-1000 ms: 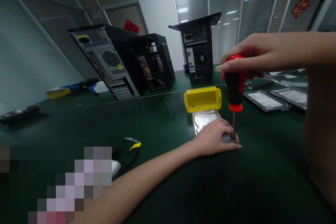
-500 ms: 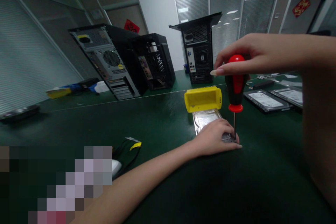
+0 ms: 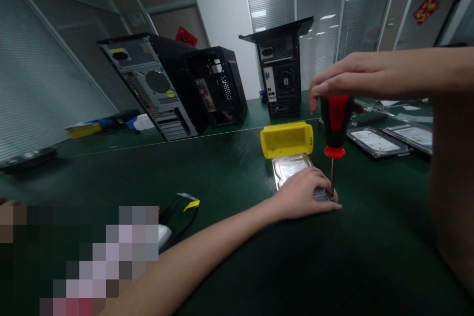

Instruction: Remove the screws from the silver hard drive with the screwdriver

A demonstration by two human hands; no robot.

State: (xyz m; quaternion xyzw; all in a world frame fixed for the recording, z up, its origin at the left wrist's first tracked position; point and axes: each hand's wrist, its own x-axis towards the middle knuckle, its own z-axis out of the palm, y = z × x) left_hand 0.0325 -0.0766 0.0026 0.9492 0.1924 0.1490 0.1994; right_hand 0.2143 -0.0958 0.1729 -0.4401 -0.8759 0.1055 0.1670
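One screwdriver (image 3: 335,133) vert., tip down on HDD (image 3: 291,165).

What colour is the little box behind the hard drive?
Yellow; the little box shows clearly in the head view.

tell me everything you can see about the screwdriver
The screwdriver has a stubby red and black handle, plastic by the look, a red collar and a thin metal shaft. It stands upright, the right hand gripping the handle's top, its tip at the near right corner of the hard drive, beside the left hand.
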